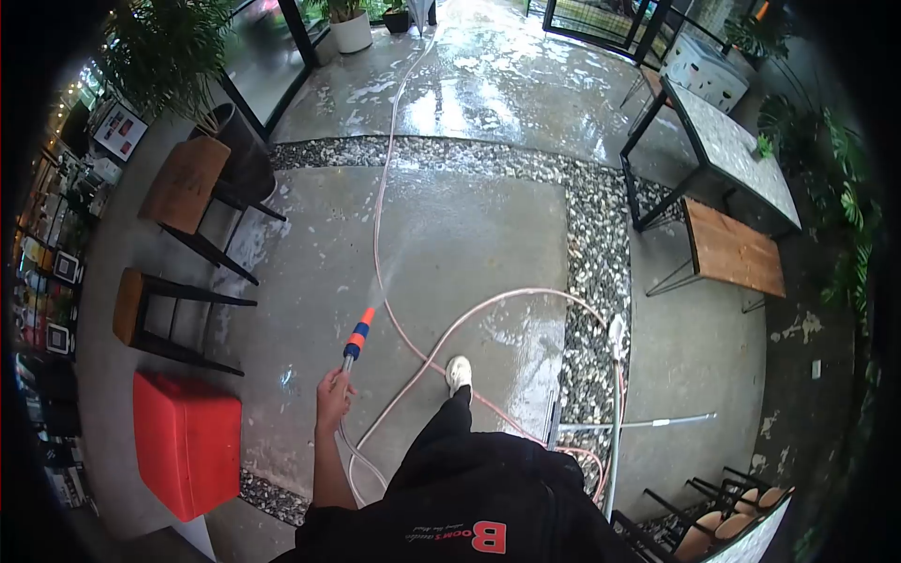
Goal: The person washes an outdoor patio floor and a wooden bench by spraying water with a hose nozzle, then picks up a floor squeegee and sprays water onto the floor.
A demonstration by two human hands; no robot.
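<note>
My left hand (334, 398) is closed around the hose just behind an orange and blue spray nozzle (358, 334). The nozzle points forward over the wet concrete floor (479, 225), and a faint mist shows at its tip. From my hand the pale pinkish hose (488, 302) loops across the floor in front of me. A length of it also runs straight away toward the doorway. My right hand is out of view. One white shoe (459, 373) stands close to where the hose crosses itself.
A gravel strip (596, 253) edges the slab, with a long-handled floor squeegee (648, 423) across it. At left are a red cube seat (188, 446), a wooden stool (174, 305) and a wooden chair (188, 178). A table (732, 150) and bench (732, 246) stand at right.
</note>
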